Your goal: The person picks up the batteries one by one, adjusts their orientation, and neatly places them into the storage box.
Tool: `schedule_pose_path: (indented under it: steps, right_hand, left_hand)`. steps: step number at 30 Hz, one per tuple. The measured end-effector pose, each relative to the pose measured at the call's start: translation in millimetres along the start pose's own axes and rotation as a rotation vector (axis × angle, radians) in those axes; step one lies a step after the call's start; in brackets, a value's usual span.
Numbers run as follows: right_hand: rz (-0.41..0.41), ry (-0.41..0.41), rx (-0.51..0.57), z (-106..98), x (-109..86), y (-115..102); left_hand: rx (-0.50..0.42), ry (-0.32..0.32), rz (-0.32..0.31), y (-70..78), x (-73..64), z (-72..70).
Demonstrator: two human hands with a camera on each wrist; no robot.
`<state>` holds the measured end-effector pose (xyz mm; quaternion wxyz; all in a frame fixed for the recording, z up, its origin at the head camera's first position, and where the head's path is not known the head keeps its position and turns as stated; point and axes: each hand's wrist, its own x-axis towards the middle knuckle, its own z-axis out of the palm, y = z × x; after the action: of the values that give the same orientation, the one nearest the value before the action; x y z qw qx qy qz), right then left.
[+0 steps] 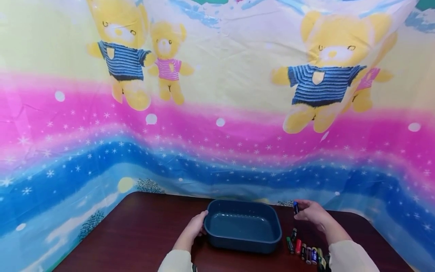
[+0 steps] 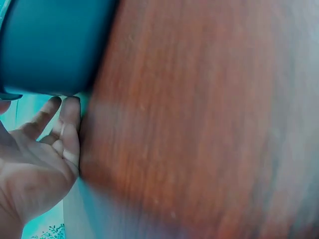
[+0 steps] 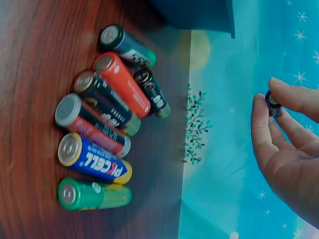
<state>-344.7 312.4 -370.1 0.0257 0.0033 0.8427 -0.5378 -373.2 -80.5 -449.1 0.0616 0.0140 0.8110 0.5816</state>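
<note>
A dark blue rectangular basin stands on the table with nothing inside. My left hand holds its left side, thumb by the rim and fingers against the outer wall; in the left wrist view the fingers reach the basin's side. To the right of the basin, my right hand pinches a small dark blue battery between thumb and fingertips, raised above the tabletop. Below that hand lie several loose batteries, among them a red one, a blue-and-yellow one and a green one.
The dark red-brown wooden table carries the basin and batteries. Behind it hangs a cloth with printed bears and snowflakes, close to the table's far edge. A small black battery lies apart from the row, toward the far edge.
</note>
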Motion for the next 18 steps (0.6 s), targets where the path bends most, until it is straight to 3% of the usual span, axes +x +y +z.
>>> schedule_pose_path:
  steps: [3, 11, 18]
  right_hand:
    - [0.0, 0.002, -0.015, 2.8, 2.1, -2.4]
    - [-0.018, -0.007, -0.036, 12.9, 6.3, -16.4]
    - [-0.033, -0.02, -0.004, 25.6, 10.5, -24.7]
  left_hand:
    - [-0.059, 0.032, -0.02, 1.6, -1.3, 1.7]
    - [-0.271, 0.201, -0.04, 8.3, -2.0, 9.2]
    - [-0.33, 0.219, -0.084, 5.6, -2.7, 11.0]
